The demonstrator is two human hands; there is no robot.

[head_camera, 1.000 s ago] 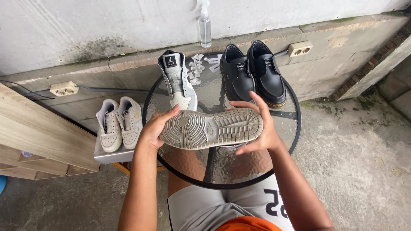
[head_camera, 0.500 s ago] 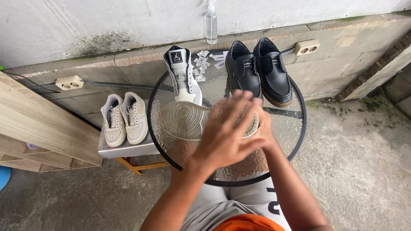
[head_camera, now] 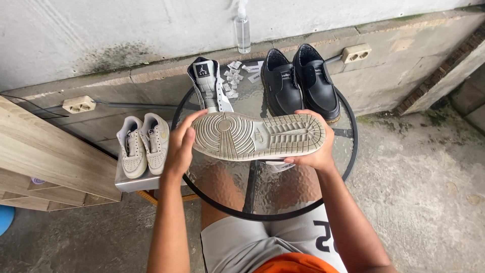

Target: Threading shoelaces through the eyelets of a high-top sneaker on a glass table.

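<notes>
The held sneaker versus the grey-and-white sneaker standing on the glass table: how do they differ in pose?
The held sneaker is turned sole-up, lying crosswise between the left hand and right hand; the standing sneaker rests upright on the glass table, untouched. The held one shows only its worn sole; the standing one shows tongue and laces. Whether they match cannot be told.

Both hands hold a sneaker (head_camera: 257,135) sole-up over a round glass counter (head_camera: 348,151). The left hand (head_camera: 179,146) grips the toe end, fingers curled along its edge; the right hand (head_camera: 313,151) cups the heel end from below. The sole is pale grey with a ringed tread. On the counter behind it stand a white high-top shoe (head_camera: 208,83), a pair of black leather shoes (head_camera: 300,83) and some small paper packets (head_camera: 237,76). A pair of beige sneakers (head_camera: 144,144) sits on a low metal stand to the left. A clear spray bottle (head_camera: 243,30) stands on the concrete ledge.
</notes>
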